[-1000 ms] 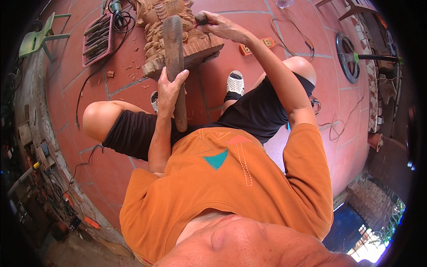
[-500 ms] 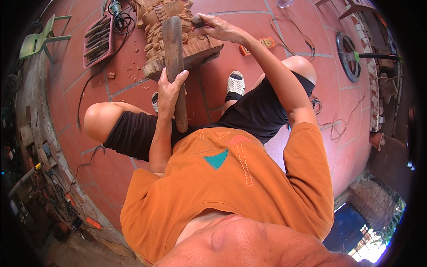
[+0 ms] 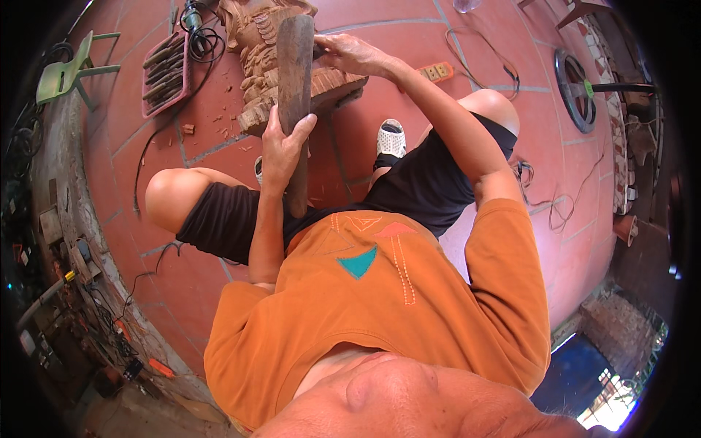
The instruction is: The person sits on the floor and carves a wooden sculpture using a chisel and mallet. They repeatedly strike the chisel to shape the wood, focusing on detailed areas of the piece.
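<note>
My left hand (image 3: 282,150) is wrapped round the lower part of a long flat wooden mallet (image 3: 294,66), held upright in front of my lap. Behind the mallet is a brown wood carving (image 3: 259,84) with a rough block base, partly covered by it. My right hand (image 3: 352,55) is closed just right of the mallet's upper part, over the carving. A short dark tool (image 3: 318,51) shows at its fingertips; most of it is hidden by the fingers and the mallet.
A pink tray (image 3: 166,73) of wooden-handled tools lies left of the carving, beside a green corded power tool (image 3: 193,18). Wood chips dot the tiled floor. An orange power strip (image 3: 437,71) lies to the right, and a green chair (image 3: 64,79) stands at far left.
My right hand has moved slightly down and left, closer to the mallet. The mallet's top has shifted a little right and up. The whole view has shifted slightly.
</note>
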`<action>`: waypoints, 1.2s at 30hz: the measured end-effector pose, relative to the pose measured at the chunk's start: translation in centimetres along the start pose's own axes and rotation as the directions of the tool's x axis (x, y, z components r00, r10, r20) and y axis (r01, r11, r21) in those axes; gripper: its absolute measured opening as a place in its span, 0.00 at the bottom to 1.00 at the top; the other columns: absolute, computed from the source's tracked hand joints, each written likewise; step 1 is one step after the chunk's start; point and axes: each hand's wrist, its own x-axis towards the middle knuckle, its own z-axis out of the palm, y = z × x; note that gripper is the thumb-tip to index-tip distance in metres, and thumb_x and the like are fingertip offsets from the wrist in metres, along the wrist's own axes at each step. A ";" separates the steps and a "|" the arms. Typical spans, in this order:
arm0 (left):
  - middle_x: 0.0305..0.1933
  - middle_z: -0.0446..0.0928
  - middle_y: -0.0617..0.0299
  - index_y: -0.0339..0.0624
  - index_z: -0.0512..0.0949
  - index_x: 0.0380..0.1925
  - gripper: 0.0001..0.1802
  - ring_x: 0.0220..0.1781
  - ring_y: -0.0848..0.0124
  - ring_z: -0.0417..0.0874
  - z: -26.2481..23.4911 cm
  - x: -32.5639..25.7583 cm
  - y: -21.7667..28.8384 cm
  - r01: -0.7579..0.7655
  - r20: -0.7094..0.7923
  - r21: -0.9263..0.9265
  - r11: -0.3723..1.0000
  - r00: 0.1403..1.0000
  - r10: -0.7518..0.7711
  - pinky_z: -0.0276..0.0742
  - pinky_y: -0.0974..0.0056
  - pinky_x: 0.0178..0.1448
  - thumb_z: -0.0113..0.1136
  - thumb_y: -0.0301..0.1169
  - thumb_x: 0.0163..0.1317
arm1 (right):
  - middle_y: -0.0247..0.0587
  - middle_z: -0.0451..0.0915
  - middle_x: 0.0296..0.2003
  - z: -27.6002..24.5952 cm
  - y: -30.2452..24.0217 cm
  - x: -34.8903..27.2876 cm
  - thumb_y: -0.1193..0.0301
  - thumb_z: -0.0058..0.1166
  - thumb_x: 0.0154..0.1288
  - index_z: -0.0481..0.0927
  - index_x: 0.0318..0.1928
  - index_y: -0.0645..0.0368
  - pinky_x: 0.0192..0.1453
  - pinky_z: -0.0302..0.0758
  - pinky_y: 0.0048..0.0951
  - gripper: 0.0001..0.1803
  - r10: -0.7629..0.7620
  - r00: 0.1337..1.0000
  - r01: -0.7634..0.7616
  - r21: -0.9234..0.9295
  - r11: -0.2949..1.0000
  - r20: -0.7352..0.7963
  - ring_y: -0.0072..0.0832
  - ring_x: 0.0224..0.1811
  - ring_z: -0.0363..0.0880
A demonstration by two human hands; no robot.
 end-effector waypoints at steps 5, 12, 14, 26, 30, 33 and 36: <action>0.29 0.75 0.62 0.37 0.70 0.47 0.14 0.22 0.76 0.76 0.4 -0.6 1.0 -0.131 -0.144 -0.197 0.972 0.984 0.103 0.76 0.70 0.25 0.62 0.31 0.69 | 0.49 0.79 0.58 0.0 -0.7 -0.4 0.66 0.58 0.66 0.71 0.67 0.50 0.63 0.74 0.44 0.29 -0.048 0.999 0.047 -0.084 0.995 -0.009 0.49 0.60 0.77; 0.29 0.77 0.62 0.36 0.69 0.48 0.17 0.22 0.75 0.77 0.9 -0.1 1.5 -0.239 -0.244 -0.103 0.966 0.947 0.209 0.75 0.69 0.25 0.65 0.32 0.67 | 0.50 0.79 0.59 -0.2 -0.7 -0.1 0.64 0.59 0.66 0.70 0.67 0.52 0.62 0.73 0.46 0.30 -0.047 0.998 0.053 -0.155 0.986 0.037 0.51 0.61 0.76; 0.29 0.77 0.63 0.34 0.71 0.48 0.19 0.22 0.76 0.77 0.6 0.4 0.7 -0.034 -0.052 0.040 0.999 0.998 0.036 0.75 0.69 0.25 0.66 0.35 0.67 | 0.53 0.81 0.50 0.9 -0.1 0.0 0.68 0.57 0.67 0.72 0.64 0.55 0.56 0.75 0.45 0.26 -0.206 0.977 0.195 -0.149 0.969 -0.062 0.50 0.52 0.79; 0.27 0.74 0.66 0.40 0.73 0.45 0.15 0.20 0.77 0.76 -0.4 -0.3 -0.6 -0.023 -0.120 -0.188 0.982 0.993 0.001 0.74 0.71 0.23 0.64 0.37 0.68 | 0.50 0.83 0.50 -0.9 4.5 0.7 0.65 0.58 0.70 0.74 0.60 0.55 0.56 0.75 0.42 0.21 -0.152 0.957 0.200 0.178 0.964 -0.248 0.44 0.52 0.81; 0.27 0.74 0.66 0.40 0.73 0.45 0.16 0.20 0.77 0.76 -0.2 -0.5 -0.4 -0.032 -0.115 -0.153 0.988 0.993 0.014 0.74 0.71 0.24 0.65 0.37 0.68 | 0.47 0.82 0.47 -0.5 4.2 0.6 0.67 0.57 0.70 0.73 0.57 0.57 0.56 0.75 0.40 0.18 -0.118 0.979 0.124 0.025 0.992 -0.164 0.40 0.50 0.81; 0.27 0.74 0.66 0.40 0.73 0.45 0.16 0.20 0.77 0.76 -0.2 -0.7 -0.6 -0.014 -0.108 -0.152 0.988 0.994 -0.003 0.75 0.71 0.24 0.65 0.38 0.68 | 0.39 0.82 0.44 -0.2 3.2 0.1 0.69 0.56 0.73 0.73 0.55 0.57 0.56 0.75 0.35 0.14 -0.074 0.988 0.067 -0.063 0.996 -0.132 0.30 0.47 0.81; 0.28 0.74 0.66 0.39 0.73 0.46 0.16 0.21 0.78 0.76 -0.2 -0.8 -0.6 -0.026 -0.091 -0.134 0.991 0.996 0.014 0.75 0.71 0.25 0.65 0.36 0.68 | 0.43 0.83 0.45 -0.3 2.5 -0.3 0.69 0.56 0.73 0.73 0.55 0.58 0.55 0.75 0.36 0.14 -0.108 0.984 0.103 -0.043 0.994 -0.138 0.35 0.47 0.81</action>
